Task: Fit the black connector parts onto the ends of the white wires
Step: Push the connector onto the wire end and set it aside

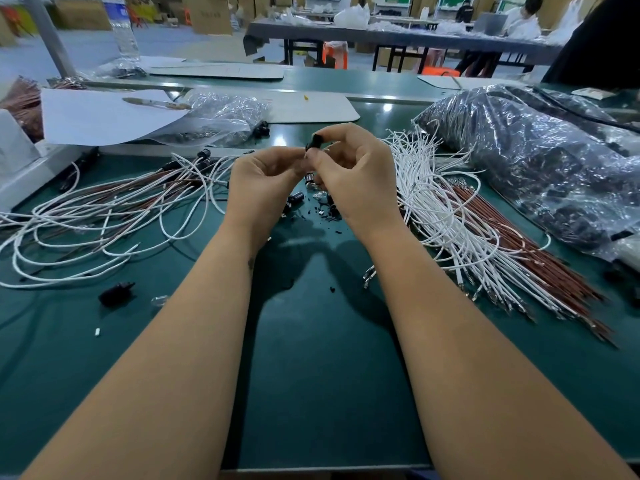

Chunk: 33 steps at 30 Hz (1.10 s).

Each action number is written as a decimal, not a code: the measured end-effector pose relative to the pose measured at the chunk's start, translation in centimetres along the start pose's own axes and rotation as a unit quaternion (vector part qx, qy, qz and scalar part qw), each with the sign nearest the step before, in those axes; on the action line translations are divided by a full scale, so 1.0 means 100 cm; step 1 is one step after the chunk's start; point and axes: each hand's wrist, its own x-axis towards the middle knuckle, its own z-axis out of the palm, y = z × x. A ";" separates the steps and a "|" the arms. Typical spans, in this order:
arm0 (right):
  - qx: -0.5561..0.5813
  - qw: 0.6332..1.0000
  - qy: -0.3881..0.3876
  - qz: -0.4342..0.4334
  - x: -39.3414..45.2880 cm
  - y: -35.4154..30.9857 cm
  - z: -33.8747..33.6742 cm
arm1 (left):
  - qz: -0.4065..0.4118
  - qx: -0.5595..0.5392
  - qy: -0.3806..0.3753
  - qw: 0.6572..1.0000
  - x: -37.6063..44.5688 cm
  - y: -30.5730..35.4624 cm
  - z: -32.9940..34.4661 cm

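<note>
Above a green bench [311, 358], the right hand [356, 181] pinches a black connector [314, 142] while the left hand [263, 185], fingers curled, meets it, possibly steadying a wire end hidden from view. Loose white wires [446, 209] lie just right, within easy reach.

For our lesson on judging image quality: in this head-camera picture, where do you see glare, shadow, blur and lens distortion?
Head view: glare glints off the plastic bag at right and off the green table; the forearms cast dark shadows on the mat between them; the far workshop is soft, the black connector at the fingers fairly sharp; wide-angle bending curves the table's far edge.
</note>
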 end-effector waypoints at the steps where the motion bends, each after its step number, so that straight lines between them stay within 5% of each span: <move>1: -0.002 1.000 0.002 0.010 0.001 0.001 -0.001 | 0.000 0.026 0.003 1.000 0.000 0.000 0.000; 12: 0.147 0.971 -0.024 0.186 0.000 0.016 0.001 | -0.011 0.142 0.020 0.990 -0.001 0.002 0.004; 33: 0.115 0.970 -0.048 0.210 0.000 0.017 0.001 | 0.027 0.182 -0.001 0.983 -0.006 0.006 0.004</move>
